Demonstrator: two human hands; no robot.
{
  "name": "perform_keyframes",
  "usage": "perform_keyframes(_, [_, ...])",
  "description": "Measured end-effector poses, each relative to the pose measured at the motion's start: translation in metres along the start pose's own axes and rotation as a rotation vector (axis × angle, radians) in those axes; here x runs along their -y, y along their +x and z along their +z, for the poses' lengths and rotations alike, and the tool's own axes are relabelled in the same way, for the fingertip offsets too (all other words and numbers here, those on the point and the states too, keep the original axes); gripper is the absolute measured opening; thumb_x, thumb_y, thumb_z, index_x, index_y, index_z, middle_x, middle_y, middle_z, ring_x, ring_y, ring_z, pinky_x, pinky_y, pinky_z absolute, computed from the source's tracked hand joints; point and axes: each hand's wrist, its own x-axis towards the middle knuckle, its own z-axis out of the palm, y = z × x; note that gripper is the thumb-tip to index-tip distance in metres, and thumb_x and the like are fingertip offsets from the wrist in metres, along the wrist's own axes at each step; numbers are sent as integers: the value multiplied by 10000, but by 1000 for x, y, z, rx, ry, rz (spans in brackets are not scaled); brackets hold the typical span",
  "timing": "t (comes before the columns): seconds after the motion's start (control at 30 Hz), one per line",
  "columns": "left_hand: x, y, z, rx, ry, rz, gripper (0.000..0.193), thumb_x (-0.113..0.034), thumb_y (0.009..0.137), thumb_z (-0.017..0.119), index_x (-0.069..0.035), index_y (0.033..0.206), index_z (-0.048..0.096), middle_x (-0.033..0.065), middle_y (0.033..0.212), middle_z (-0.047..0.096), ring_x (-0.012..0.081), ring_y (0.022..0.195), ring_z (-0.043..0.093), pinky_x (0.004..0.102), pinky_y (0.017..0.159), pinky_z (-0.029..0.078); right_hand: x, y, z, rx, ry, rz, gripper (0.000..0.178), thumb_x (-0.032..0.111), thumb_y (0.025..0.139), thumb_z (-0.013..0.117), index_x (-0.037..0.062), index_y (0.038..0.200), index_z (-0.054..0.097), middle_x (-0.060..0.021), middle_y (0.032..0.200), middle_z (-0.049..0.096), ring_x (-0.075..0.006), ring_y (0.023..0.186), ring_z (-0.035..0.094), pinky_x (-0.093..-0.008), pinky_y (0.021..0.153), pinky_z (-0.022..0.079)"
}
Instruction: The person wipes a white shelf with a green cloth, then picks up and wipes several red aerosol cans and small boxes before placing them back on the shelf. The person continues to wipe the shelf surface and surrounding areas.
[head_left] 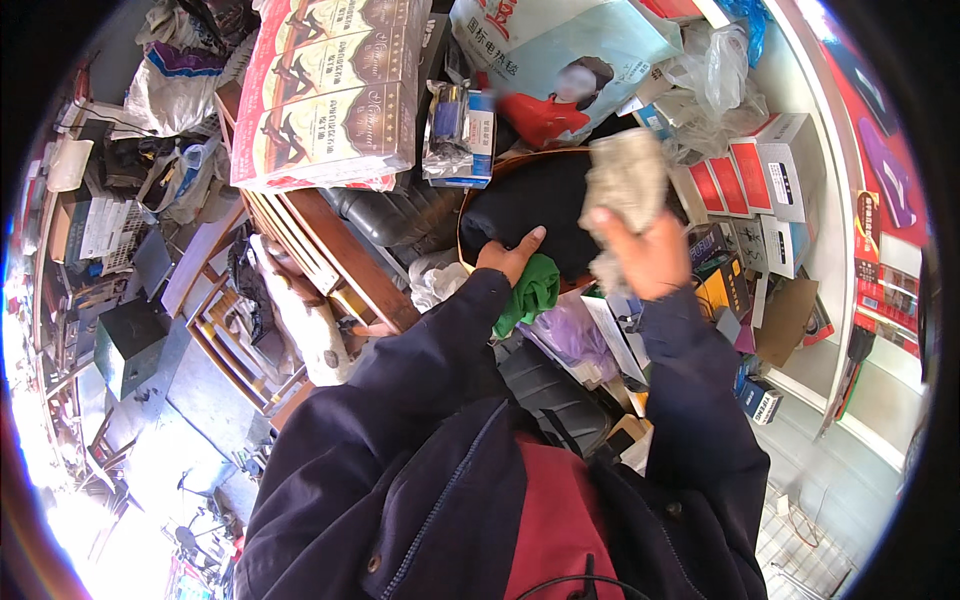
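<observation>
A dark oval thing with a thin orange-brown rim (555,215) lies in front of me; its kind is not clear. My left hand (508,260) grips its near left edge, thumb over the dark surface and most fingers hidden. Bunched against that wrist is a green cloth (537,292). In my right hand (648,258), blurred by motion, is a crumpled beige cloth (625,178), raised above the right side of the oval. The fingers are closed round it.
Stacked pink-and-cream boxes (340,95) stand at the far left beside a small blue-and-white box (480,140). A large printed bag (570,50) lies beyond the oval. Red-and-white boxes (745,175) fill the right shelf. Wooden furniture (345,245) stands left; a purple plastic bag (570,330) lies nearer.
</observation>
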Motion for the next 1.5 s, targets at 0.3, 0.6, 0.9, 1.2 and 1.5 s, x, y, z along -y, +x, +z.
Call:
perform_keyframes(0.3, [36, 0, -1, -14, -227, 215, 460, -379, 954, 705, 75, 1014, 737, 279, 947, 749, 381, 962, 739, 419, 856, 537, -83, 14, 115, 209, -583, 70, 572, 331, 773, 810, 260, 1327, 689, -183, 1149, 720, -413, 1026, 712, -501, 875, 572])
perform_keyframes(0.6, [15, -10, -17, 75, -147, 1, 571, -447, 961, 748, 118, 880, 722, 186, 867, 760, 274, 853, 729, 386, 767, 537, -129, 86, 42, 232, -1082, 432, 552, 253, 876, 680, 308, 1424, 650, -126, 1301, 735, -335, 1190, 712, -512, 978, 566])
perform_keyframes(0.9, [21, -8, -24, 63, -105, 54, 607, -503, 956, 740, 102, 912, 739, 226, 901, 765, 332, 889, 742, 402, 812, 543, -96, 130, -51, -149, -809, 347, 710, 445, 810, 767, 130, 1435, 649, -252, 1316, 703, -388, 1226, 680, -462, 1043, 530])
perform_keyframes(1.2, [22, -11, -32, 70, -66, -1, 662, -544, 948, 736, 116, 903, 727, 252, 909, 751, 354, 908, 733, 408, 828, 538, -82, 50, 103, 325, -888, 273, 628, 319, 748, 817, 185, 1345, 679, -176, 1153, 763, -402, 1077, 722, -487, 942, 574])
perform_keyframes(1.5, [25, -6, -28, 68, -113, -23, 637, -516, 953, 744, 118, 908, 723, 234, 946, 758, 331, 924, 733, 393, 839, 539, -133, 118, -15, 67, -1074, 517, 567, 350, 827, 716, 185, 1368, 696, -176, 1324, 718, -371, 1225, 687, -491, 1018, 550])
